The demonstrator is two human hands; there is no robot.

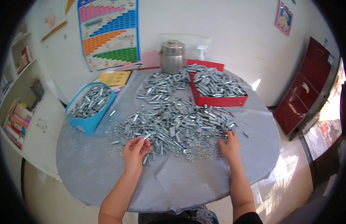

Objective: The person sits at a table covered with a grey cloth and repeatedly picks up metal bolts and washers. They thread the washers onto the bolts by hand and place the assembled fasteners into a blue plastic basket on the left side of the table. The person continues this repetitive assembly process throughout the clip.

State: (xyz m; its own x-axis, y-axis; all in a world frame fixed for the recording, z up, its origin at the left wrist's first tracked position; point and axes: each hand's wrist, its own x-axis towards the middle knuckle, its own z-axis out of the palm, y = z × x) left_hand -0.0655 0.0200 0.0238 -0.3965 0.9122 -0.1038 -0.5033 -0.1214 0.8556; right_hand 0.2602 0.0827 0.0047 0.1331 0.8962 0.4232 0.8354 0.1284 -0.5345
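My left hand (133, 152) is at the near left side of a large heap of loose metal hardware. Its thumb and fingers pinch a short, shiny metal sleeve (147, 136). My right hand (229, 148) reaches to the heap's right edge, thumb and fingers apart and slightly bent, fingertips by the small parts. Whether they touch one is too small to tell. Between the hands lie silver bolts and sleeves (172, 131), with many small washers and nuts (203, 149) spread along the near right side.
A blue bin (90, 127) full of metal pieces stands at the left. At the back right sits a filled red box (221, 101), beside a lidded steel pot (173, 59). A yellow envelope (115, 78) lies at the back left of the grey-covered round table (188, 186).
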